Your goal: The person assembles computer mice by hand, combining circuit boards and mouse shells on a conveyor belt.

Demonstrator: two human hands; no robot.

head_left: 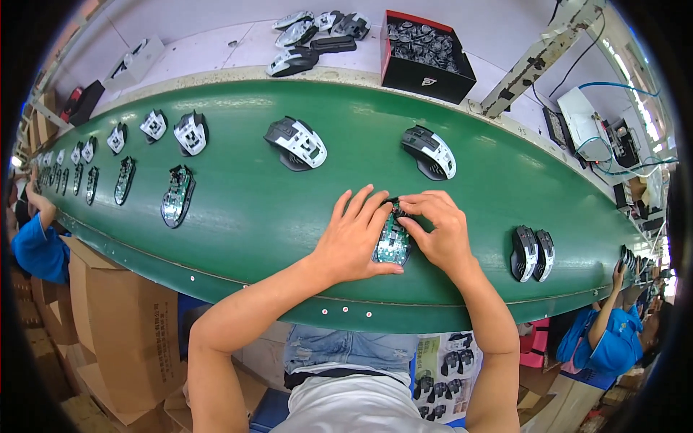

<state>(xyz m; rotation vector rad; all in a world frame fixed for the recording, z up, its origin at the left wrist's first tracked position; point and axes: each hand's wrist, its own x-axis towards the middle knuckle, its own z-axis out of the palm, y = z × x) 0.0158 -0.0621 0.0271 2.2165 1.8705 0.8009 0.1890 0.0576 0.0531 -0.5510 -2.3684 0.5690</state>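
Note:
A computer mouse base (393, 245) with an exposed green circuit board lies on the green conveyor belt in front of me. My left hand (352, 237) steadies it from the left, thumb at its near end and fingertips along its side and far end. My right hand (439, 225) is closed in a pinch over the far end of the board; whatever small dark part sits between thumb and forefinger is hidden. Beyond my hands lie two white-and-black mouse top shells, one on the left (297, 143) and one on the right (429, 152).
More shells (190, 133) and board-bearing bases (177, 195) line the belt (245, 195) leftward. Two mice (533, 252) stand side by side at right. A black box of small parts (426, 54) sits on the far ledge. Co-workers in blue (610, 339) flank me; cartons (126, 328) stand lower left.

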